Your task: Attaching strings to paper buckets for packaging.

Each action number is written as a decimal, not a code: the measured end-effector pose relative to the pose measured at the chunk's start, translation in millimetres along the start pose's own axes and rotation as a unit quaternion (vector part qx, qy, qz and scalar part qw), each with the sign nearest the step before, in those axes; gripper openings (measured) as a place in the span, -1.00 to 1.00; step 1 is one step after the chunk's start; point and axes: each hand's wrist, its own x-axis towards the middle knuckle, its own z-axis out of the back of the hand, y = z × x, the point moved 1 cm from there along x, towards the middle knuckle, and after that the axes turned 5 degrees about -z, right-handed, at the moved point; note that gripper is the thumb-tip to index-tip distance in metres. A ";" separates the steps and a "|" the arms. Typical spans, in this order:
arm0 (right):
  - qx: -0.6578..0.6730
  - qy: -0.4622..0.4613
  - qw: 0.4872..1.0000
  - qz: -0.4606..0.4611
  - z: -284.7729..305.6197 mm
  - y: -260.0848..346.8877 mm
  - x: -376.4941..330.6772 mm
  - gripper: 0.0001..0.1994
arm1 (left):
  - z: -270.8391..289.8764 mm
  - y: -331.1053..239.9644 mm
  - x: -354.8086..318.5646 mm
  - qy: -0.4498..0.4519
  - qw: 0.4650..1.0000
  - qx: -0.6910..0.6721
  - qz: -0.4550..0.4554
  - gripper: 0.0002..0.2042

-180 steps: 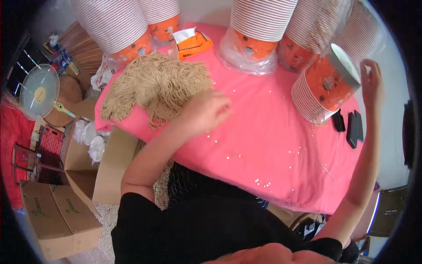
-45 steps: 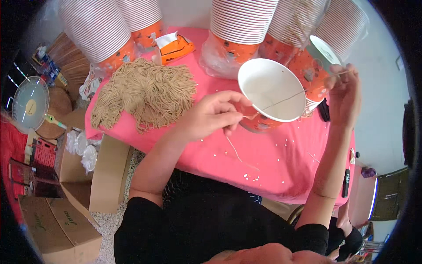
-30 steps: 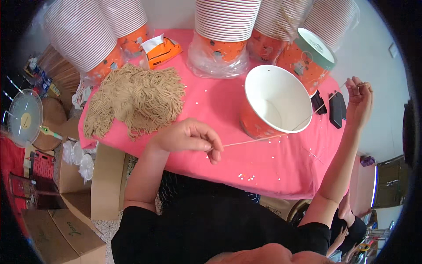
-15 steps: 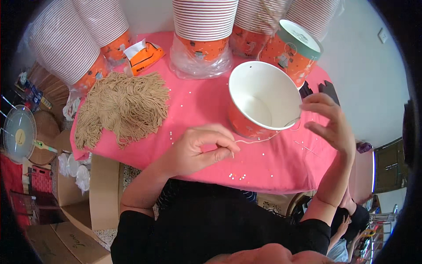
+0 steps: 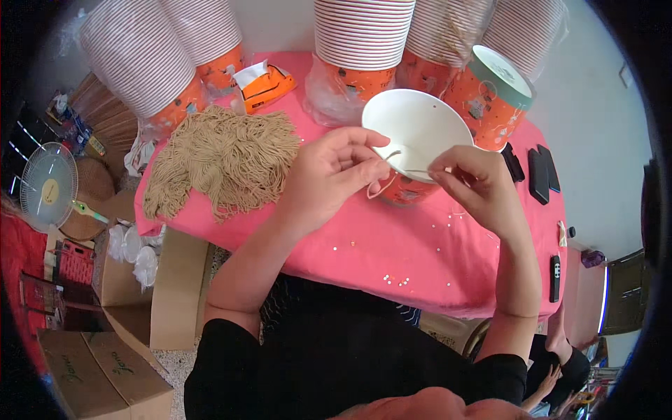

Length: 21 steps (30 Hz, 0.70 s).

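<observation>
The white-lined paper bucket [image 5: 420, 126] stands on the pink-covered counter [image 5: 364, 227] with its mouth upward, just beyond the two hands, probably so that both its rim and its inside can be reached. The left hand [image 5: 336, 171] is half curled at the near left part of the rim; its thumb and forefinger are closed together on a thin tan cord [image 5: 418, 171], of which a small loop hangs below the fingers. The right hand [image 5: 479, 178] pinches the same cord by the fingertips at the near right part of the rim, with the palm hollow. This wide hold seems meant to control the cord from both sides. A heap of tan cords [image 5: 227, 161] lies near the left forearm, perhaps for easy taking, while stacked paper buckets [image 5: 360, 35] stand behind.
</observation>
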 end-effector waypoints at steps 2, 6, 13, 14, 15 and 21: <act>0.032 -0.014 0.999 0.014 -5.9 1.2 9.0 -0.96 | -2.4 -0.2 6.5 0.006 1.000 -0.015 0.016 -0.81; 0.042 -0.008 0.999 0.029 -4.6 4.0 21.7 -0.95 | -5.2 5.7 18.5 0.032 0.998 0.054 0.012 -0.83; 0.070 -0.001 0.997 0.023 -7.5 8.0 27.5 -0.93 | -14.5 11.1 20.8 0.045 0.996 0.081 0.013 -0.89; 0.067 -0.003 0.998 0.021 -9.4 6.9 29.9 -0.94 | -14.2 12.9 20.7 0.044 0.996 0.081 0.013 -0.89; 0.063 -0.005 0.998 0.019 -11.1 5.4 31.1 -0.94 | -13.1 16.0 21.0 0.049 0.996 0.068 0.020 -0.89; -0.018 -0.114 0.990 0.082 -10.9 -5.9 21.0 -0.84 | 3.6 14.7 22.6 0.053 0.997 0.004 0.059 -0.90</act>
